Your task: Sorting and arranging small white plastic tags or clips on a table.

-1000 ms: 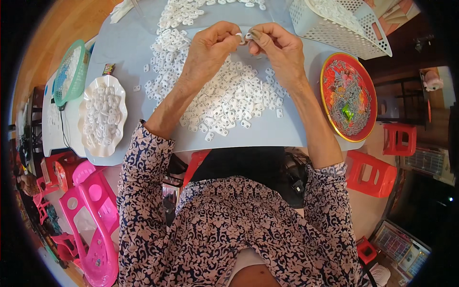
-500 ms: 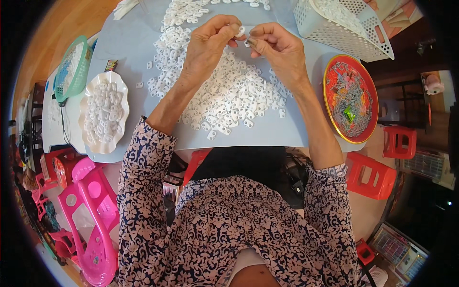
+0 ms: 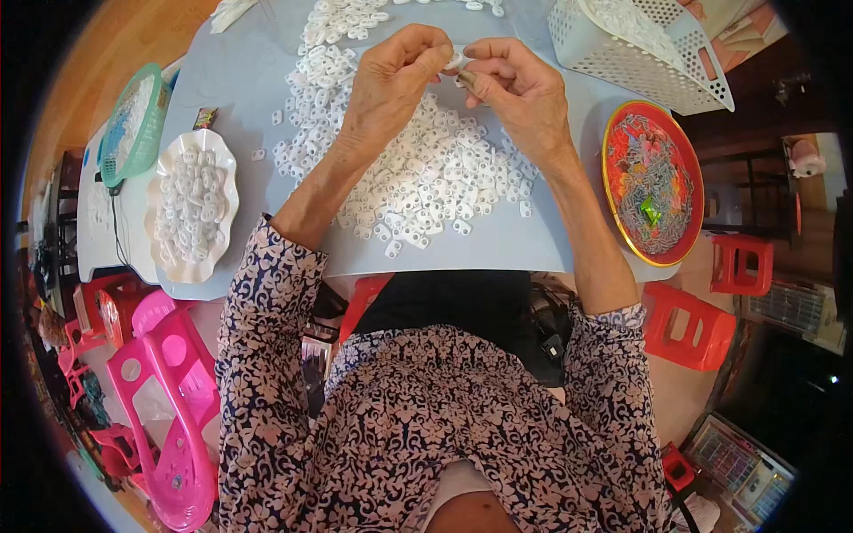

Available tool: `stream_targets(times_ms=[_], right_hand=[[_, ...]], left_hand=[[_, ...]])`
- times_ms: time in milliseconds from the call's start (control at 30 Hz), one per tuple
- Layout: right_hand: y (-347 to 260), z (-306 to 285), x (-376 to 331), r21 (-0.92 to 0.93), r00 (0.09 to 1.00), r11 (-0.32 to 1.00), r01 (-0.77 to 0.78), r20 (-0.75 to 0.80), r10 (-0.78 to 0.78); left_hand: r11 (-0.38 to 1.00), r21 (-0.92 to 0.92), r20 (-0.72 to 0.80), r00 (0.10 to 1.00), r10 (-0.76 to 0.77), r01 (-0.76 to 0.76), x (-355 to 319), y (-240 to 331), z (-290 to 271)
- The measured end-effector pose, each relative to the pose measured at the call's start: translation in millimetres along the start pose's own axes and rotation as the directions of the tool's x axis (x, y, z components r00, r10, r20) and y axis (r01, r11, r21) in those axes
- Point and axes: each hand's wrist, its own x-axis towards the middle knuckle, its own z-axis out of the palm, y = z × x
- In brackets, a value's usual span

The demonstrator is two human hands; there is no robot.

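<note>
Above the table, my left hand (image 3: 397, 84) pinches a small white oval plastic piece (image 3: 455, 60) between thumb and fingers. My right hand (image 3: 524, 93) is closed in a pinch close beside that piece, its thumb and fingertips almost touching it. Whatever the right fingers hold is too small to make out. Under both wrists spreads a large pile of similar white plastic pieces with two dark holes each (image 3: 435, 182). To the right, a red round tray with a gold rim (image 3: 611, 209) holds many small grey metal parts (image 3: 653, 191) and a green wrapper (image 3: 651, 211).
On the left stand a white scalloped dish (image 3: 229, 209) of white pieces and a green basket (image 3: 160, 124). A white perforated basket (image 3: 622, 62) sits at the far right. Pink plastic chair (image 3: 182, 426) and red stools (image 3: 689, 326) stand beside the blue-grey table (image 3: 253, 98).
My left hand has shifted slightly right, bringing the white plastic piece up to the fingertips of my right hand. The piles and containers have stayed in place.
</note>
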Motion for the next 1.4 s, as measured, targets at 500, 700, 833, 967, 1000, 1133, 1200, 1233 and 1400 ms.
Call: stream_targets(times_ms=[500, 700, 833, 967, 1000, 1133, 1200, 1233, 1400], right_hand=[[1.6, -0.4, 1.0, 0.018, 0.998, 0.999, 0.036, -0.051, -0.035], [3.3, -2.0, 1.8, 0.040, 0.997, 0.998, 0.051, -0.058, -0.048], [1.8, -0.4, 1.1, 0.025, 0.998, 0.999, 0.046, -0.038, -0.045], [-1.5, 2.3, 0.3, 0.014, 0.999, 1.000, 0.020, -0.031, -0.020], [-1.7, 2.1, 0.0, 0.012, 1.000, 1.000, 0.013, -0.018, -0.013], [-1.7, 2.0, -0.2, 0.007, 1.000, 1.000, 0.016, -0.018, -0.016], [-2.1, 2.2, -0.3, -0.012, 0.999, 1.000, 0.026, -0.034, -0.027], [-1.6, 2.5, -0.4, -0.012, 0.999, 1.000, 0.025, -0.035, -0.026], [1.7, 2.6, 0.2, 0.022, 0.999, 0.999, 0.046, -0.005, -0.046]], left_hand=[[0.972, 0.234, 0.010, 1.000, 0.023, -0.024, 0.0, 11.6, 0.0], [0.961, 0.270, 0.073, 0.993, -0.088, 0.065, -2.9, 10.0, -0.2], [0.966, 0.257, 0.118, 0.992, -0.051, 0.019, -3.5, 5.3, -0.3], [0.973, 0.229, 0.077, 0.996, -0.045, 0.026, -4.1, 3.2, 0.4], [0.973, 0.229, 0.078, 0.996, -0.046, 0.027, -3.9, 2.9, -0.1], [0.940, 0.340, 0.072, 0.997, -0.013, -0.013, -4.8, 4.5, 0.8], [0.922, 0.385, 0.054, 0.998, 0.019, -0.038, -6.4, 7.8, 1.9], [0.906, 0.420, 0.072, 0.997, 0.028, -0.056, -6.8, 9.6, 2.0], [0.887, 0.454, 0.105, 0.994, 0.034, -0.078, -6.6, 11.8, 3.1]])
